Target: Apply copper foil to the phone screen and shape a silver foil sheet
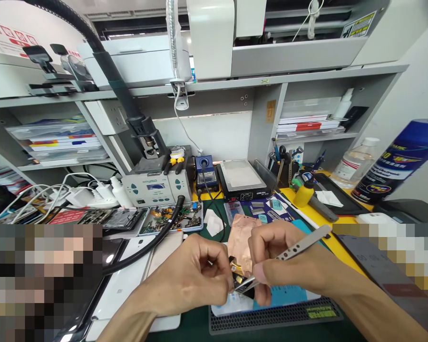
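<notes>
My left hand (196,275) pinches the small black part (249,292) over the blue mat (288,297); my right hand (288,259) holds tweezers (304,241), tips at it. Work seems underway; what's left I can't tell.

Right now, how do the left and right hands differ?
Tool: the right hand holds metal tweezers; no tool shows in the left hand.
Contact: the left hand is at the left edge of the small black part, its exact grip hidden; the right hand brings the tweezer tips to that part.
Position: the right hand partly covers the copper-coloured sheet; the left hand sits mostly to its left.
Shared: both are bare.
</notes>
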A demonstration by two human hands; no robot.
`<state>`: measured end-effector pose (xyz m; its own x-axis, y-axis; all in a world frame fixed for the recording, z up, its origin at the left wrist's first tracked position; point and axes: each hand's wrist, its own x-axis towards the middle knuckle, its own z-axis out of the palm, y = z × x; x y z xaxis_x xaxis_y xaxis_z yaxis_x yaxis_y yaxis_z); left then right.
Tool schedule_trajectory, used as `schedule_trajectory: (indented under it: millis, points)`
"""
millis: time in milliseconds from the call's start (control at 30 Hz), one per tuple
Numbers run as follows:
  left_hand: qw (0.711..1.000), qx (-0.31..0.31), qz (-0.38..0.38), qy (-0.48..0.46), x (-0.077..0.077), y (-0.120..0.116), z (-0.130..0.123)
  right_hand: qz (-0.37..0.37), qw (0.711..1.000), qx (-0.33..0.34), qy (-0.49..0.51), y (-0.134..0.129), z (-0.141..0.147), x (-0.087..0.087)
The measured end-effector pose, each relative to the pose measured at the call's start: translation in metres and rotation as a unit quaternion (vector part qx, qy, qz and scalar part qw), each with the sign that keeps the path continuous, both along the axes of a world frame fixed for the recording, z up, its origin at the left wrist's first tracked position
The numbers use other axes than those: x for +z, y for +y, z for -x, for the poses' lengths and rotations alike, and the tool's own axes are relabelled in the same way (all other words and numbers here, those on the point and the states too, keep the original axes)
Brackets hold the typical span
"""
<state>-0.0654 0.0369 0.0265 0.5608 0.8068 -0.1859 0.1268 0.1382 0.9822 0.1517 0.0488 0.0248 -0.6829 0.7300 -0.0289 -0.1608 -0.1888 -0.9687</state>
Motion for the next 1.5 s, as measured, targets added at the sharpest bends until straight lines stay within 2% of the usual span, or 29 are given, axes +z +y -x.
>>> schedule_trajectory:
  millis: [133,400,500,567,667,733,800,867,1000,1100,1300,1500]
  points:
    - [1.000,-0.003,0.006,-0.007,0.000,0.000,0.000,-0.014,1.000,0.019,0.014,-0.001,-0.005,-0.001]
    - [0.999,0.000,0.015,-0.042,-0.004,0.004,0.000,-0.166,0.984,0.023,-0.051,-0.007,-0.011,0.015]
    - [0.998,0.029,0.021,-0.047,-0.004,0.007,0.001,-0.240,0.971,-0.007,-0.019,-0.008,-0.010,0.013]
    - [0.996,0.066,0.027,-0.053,-0.004,0.008,0.002,-0.263,0.964,-0.027,-0.005,-0.008,-0.010,0.012]
    - [0.991,0.117,-0.008,-0.062,-0.005,0.008,0.001,-0.219,0.974,-0.053,-0.012,-0.008,-0.013,0.012]
    - [0.981,0.164,-0.086,-0.059,-0.006,0.006,-0.001,-0.183,0.980,-0.079,-0.005,-0.007,-0.013,0.014]
    - [0.956,0.209,-0.204,-0.042,-0.008,0.003,-0.004,-0.160,0.982,-0.102,0.015,-0.004,-0.013,0.015]
    - [0.932,0.224,-0.284,-0.029,-0.009,0.001,-0.005,-0.120,0.984,-0.125,0.036,-0.001,-0.011,0.017]
    - [0.910,0.222,-0.351,-0.005,-0.010,-0.002,-0.005,-0.018,0.989,-0.136,0.052,0.002,-0.006,0.019]
    - [0.912,0.211,-0.353,0.002,-0.010,-0.003,-0.005,0.017,0.991,-0.125,0.052,0.001,-0.002,0.019]
    - [0.939,0.189,-0.286,-0.011,-0.009,-0.003,-0.005,0.024,0.991,-0.118,0.056,0.000,0.000,0.015]
    - [0.953,0.186,-0.238,-0.028,-0.008,-0.003,-0.006,0.025,0.992,-0.116,0.047,0.000,0.001,0.015]
